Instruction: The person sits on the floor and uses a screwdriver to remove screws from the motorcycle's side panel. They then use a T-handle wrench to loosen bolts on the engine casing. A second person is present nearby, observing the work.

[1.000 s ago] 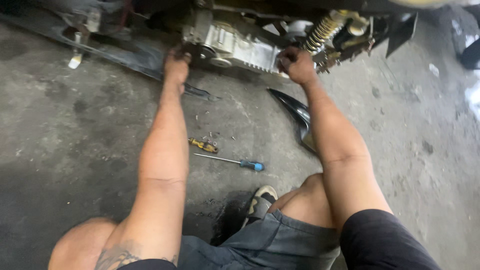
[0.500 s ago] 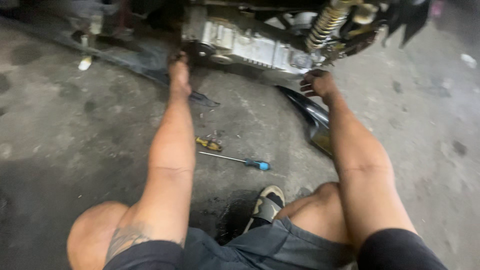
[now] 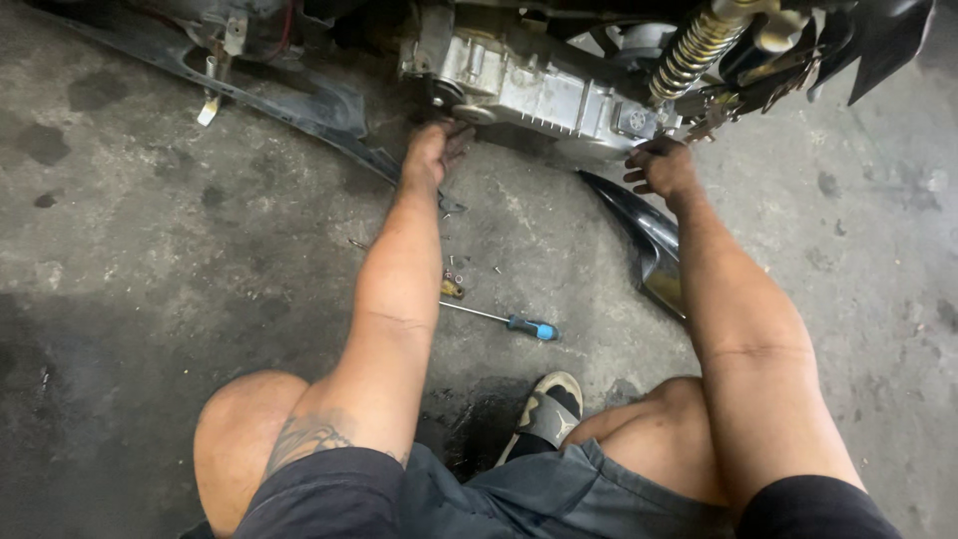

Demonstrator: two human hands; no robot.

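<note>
A: What fills the view?

B: The oil-stained concrete floor [image 3: 180,260], then the scooter's grey engine case [image 3: 544,95] along the top edge, with a yellow spring shock absorber [image 3: 696,48] at its right end.

A: What has changed since half a second ago?

B: The right hand [image 3: 661,168] has risen off the black fairing panel [image 3: 654,240] to the case's lower right end, fingers curled; whether they pinch anything I cannot tell. The left hand [image 3: 431,155] stays at the case's left underside, fingers tucked under and hidden.

A: Open room?

B: Bare floor left and right. Between the forearms lie a blue-handled screwdriver [image 3: 504,320] and small loose screws [image 3: 454,279].
</note>
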